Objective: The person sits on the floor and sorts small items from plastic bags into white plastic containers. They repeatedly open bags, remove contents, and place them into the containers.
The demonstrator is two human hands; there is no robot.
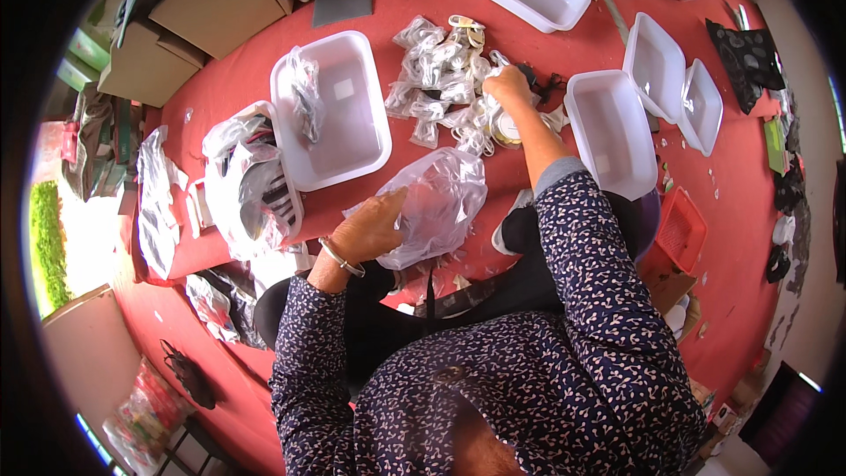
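Note:
My left hand [371, 226] is closed on the edge of a clear plastic bag [448, 198], which hangs spread in front of my lap. My right hand [508, 86] reaches out to the right side of a heap of small white items in clear bags [432, 70], some with what look like white cords. Its fingers are bent together down at the heap, and whatever they grip is hidden. Beside that forearm lies a round white item [506, 129] with a yellowish rim. Some dark pieces [548, 81] lie just right of the hand.
A white tub [376, 137] with one bagged item stands left of the heap, beside a bin of plastic-wrapped things [256, 181]. More white tubs [610, 88] stand to the right and at the back. A red basket [683, 229] is near my right knee. Cardboard boxes [220, 0] sit far left.

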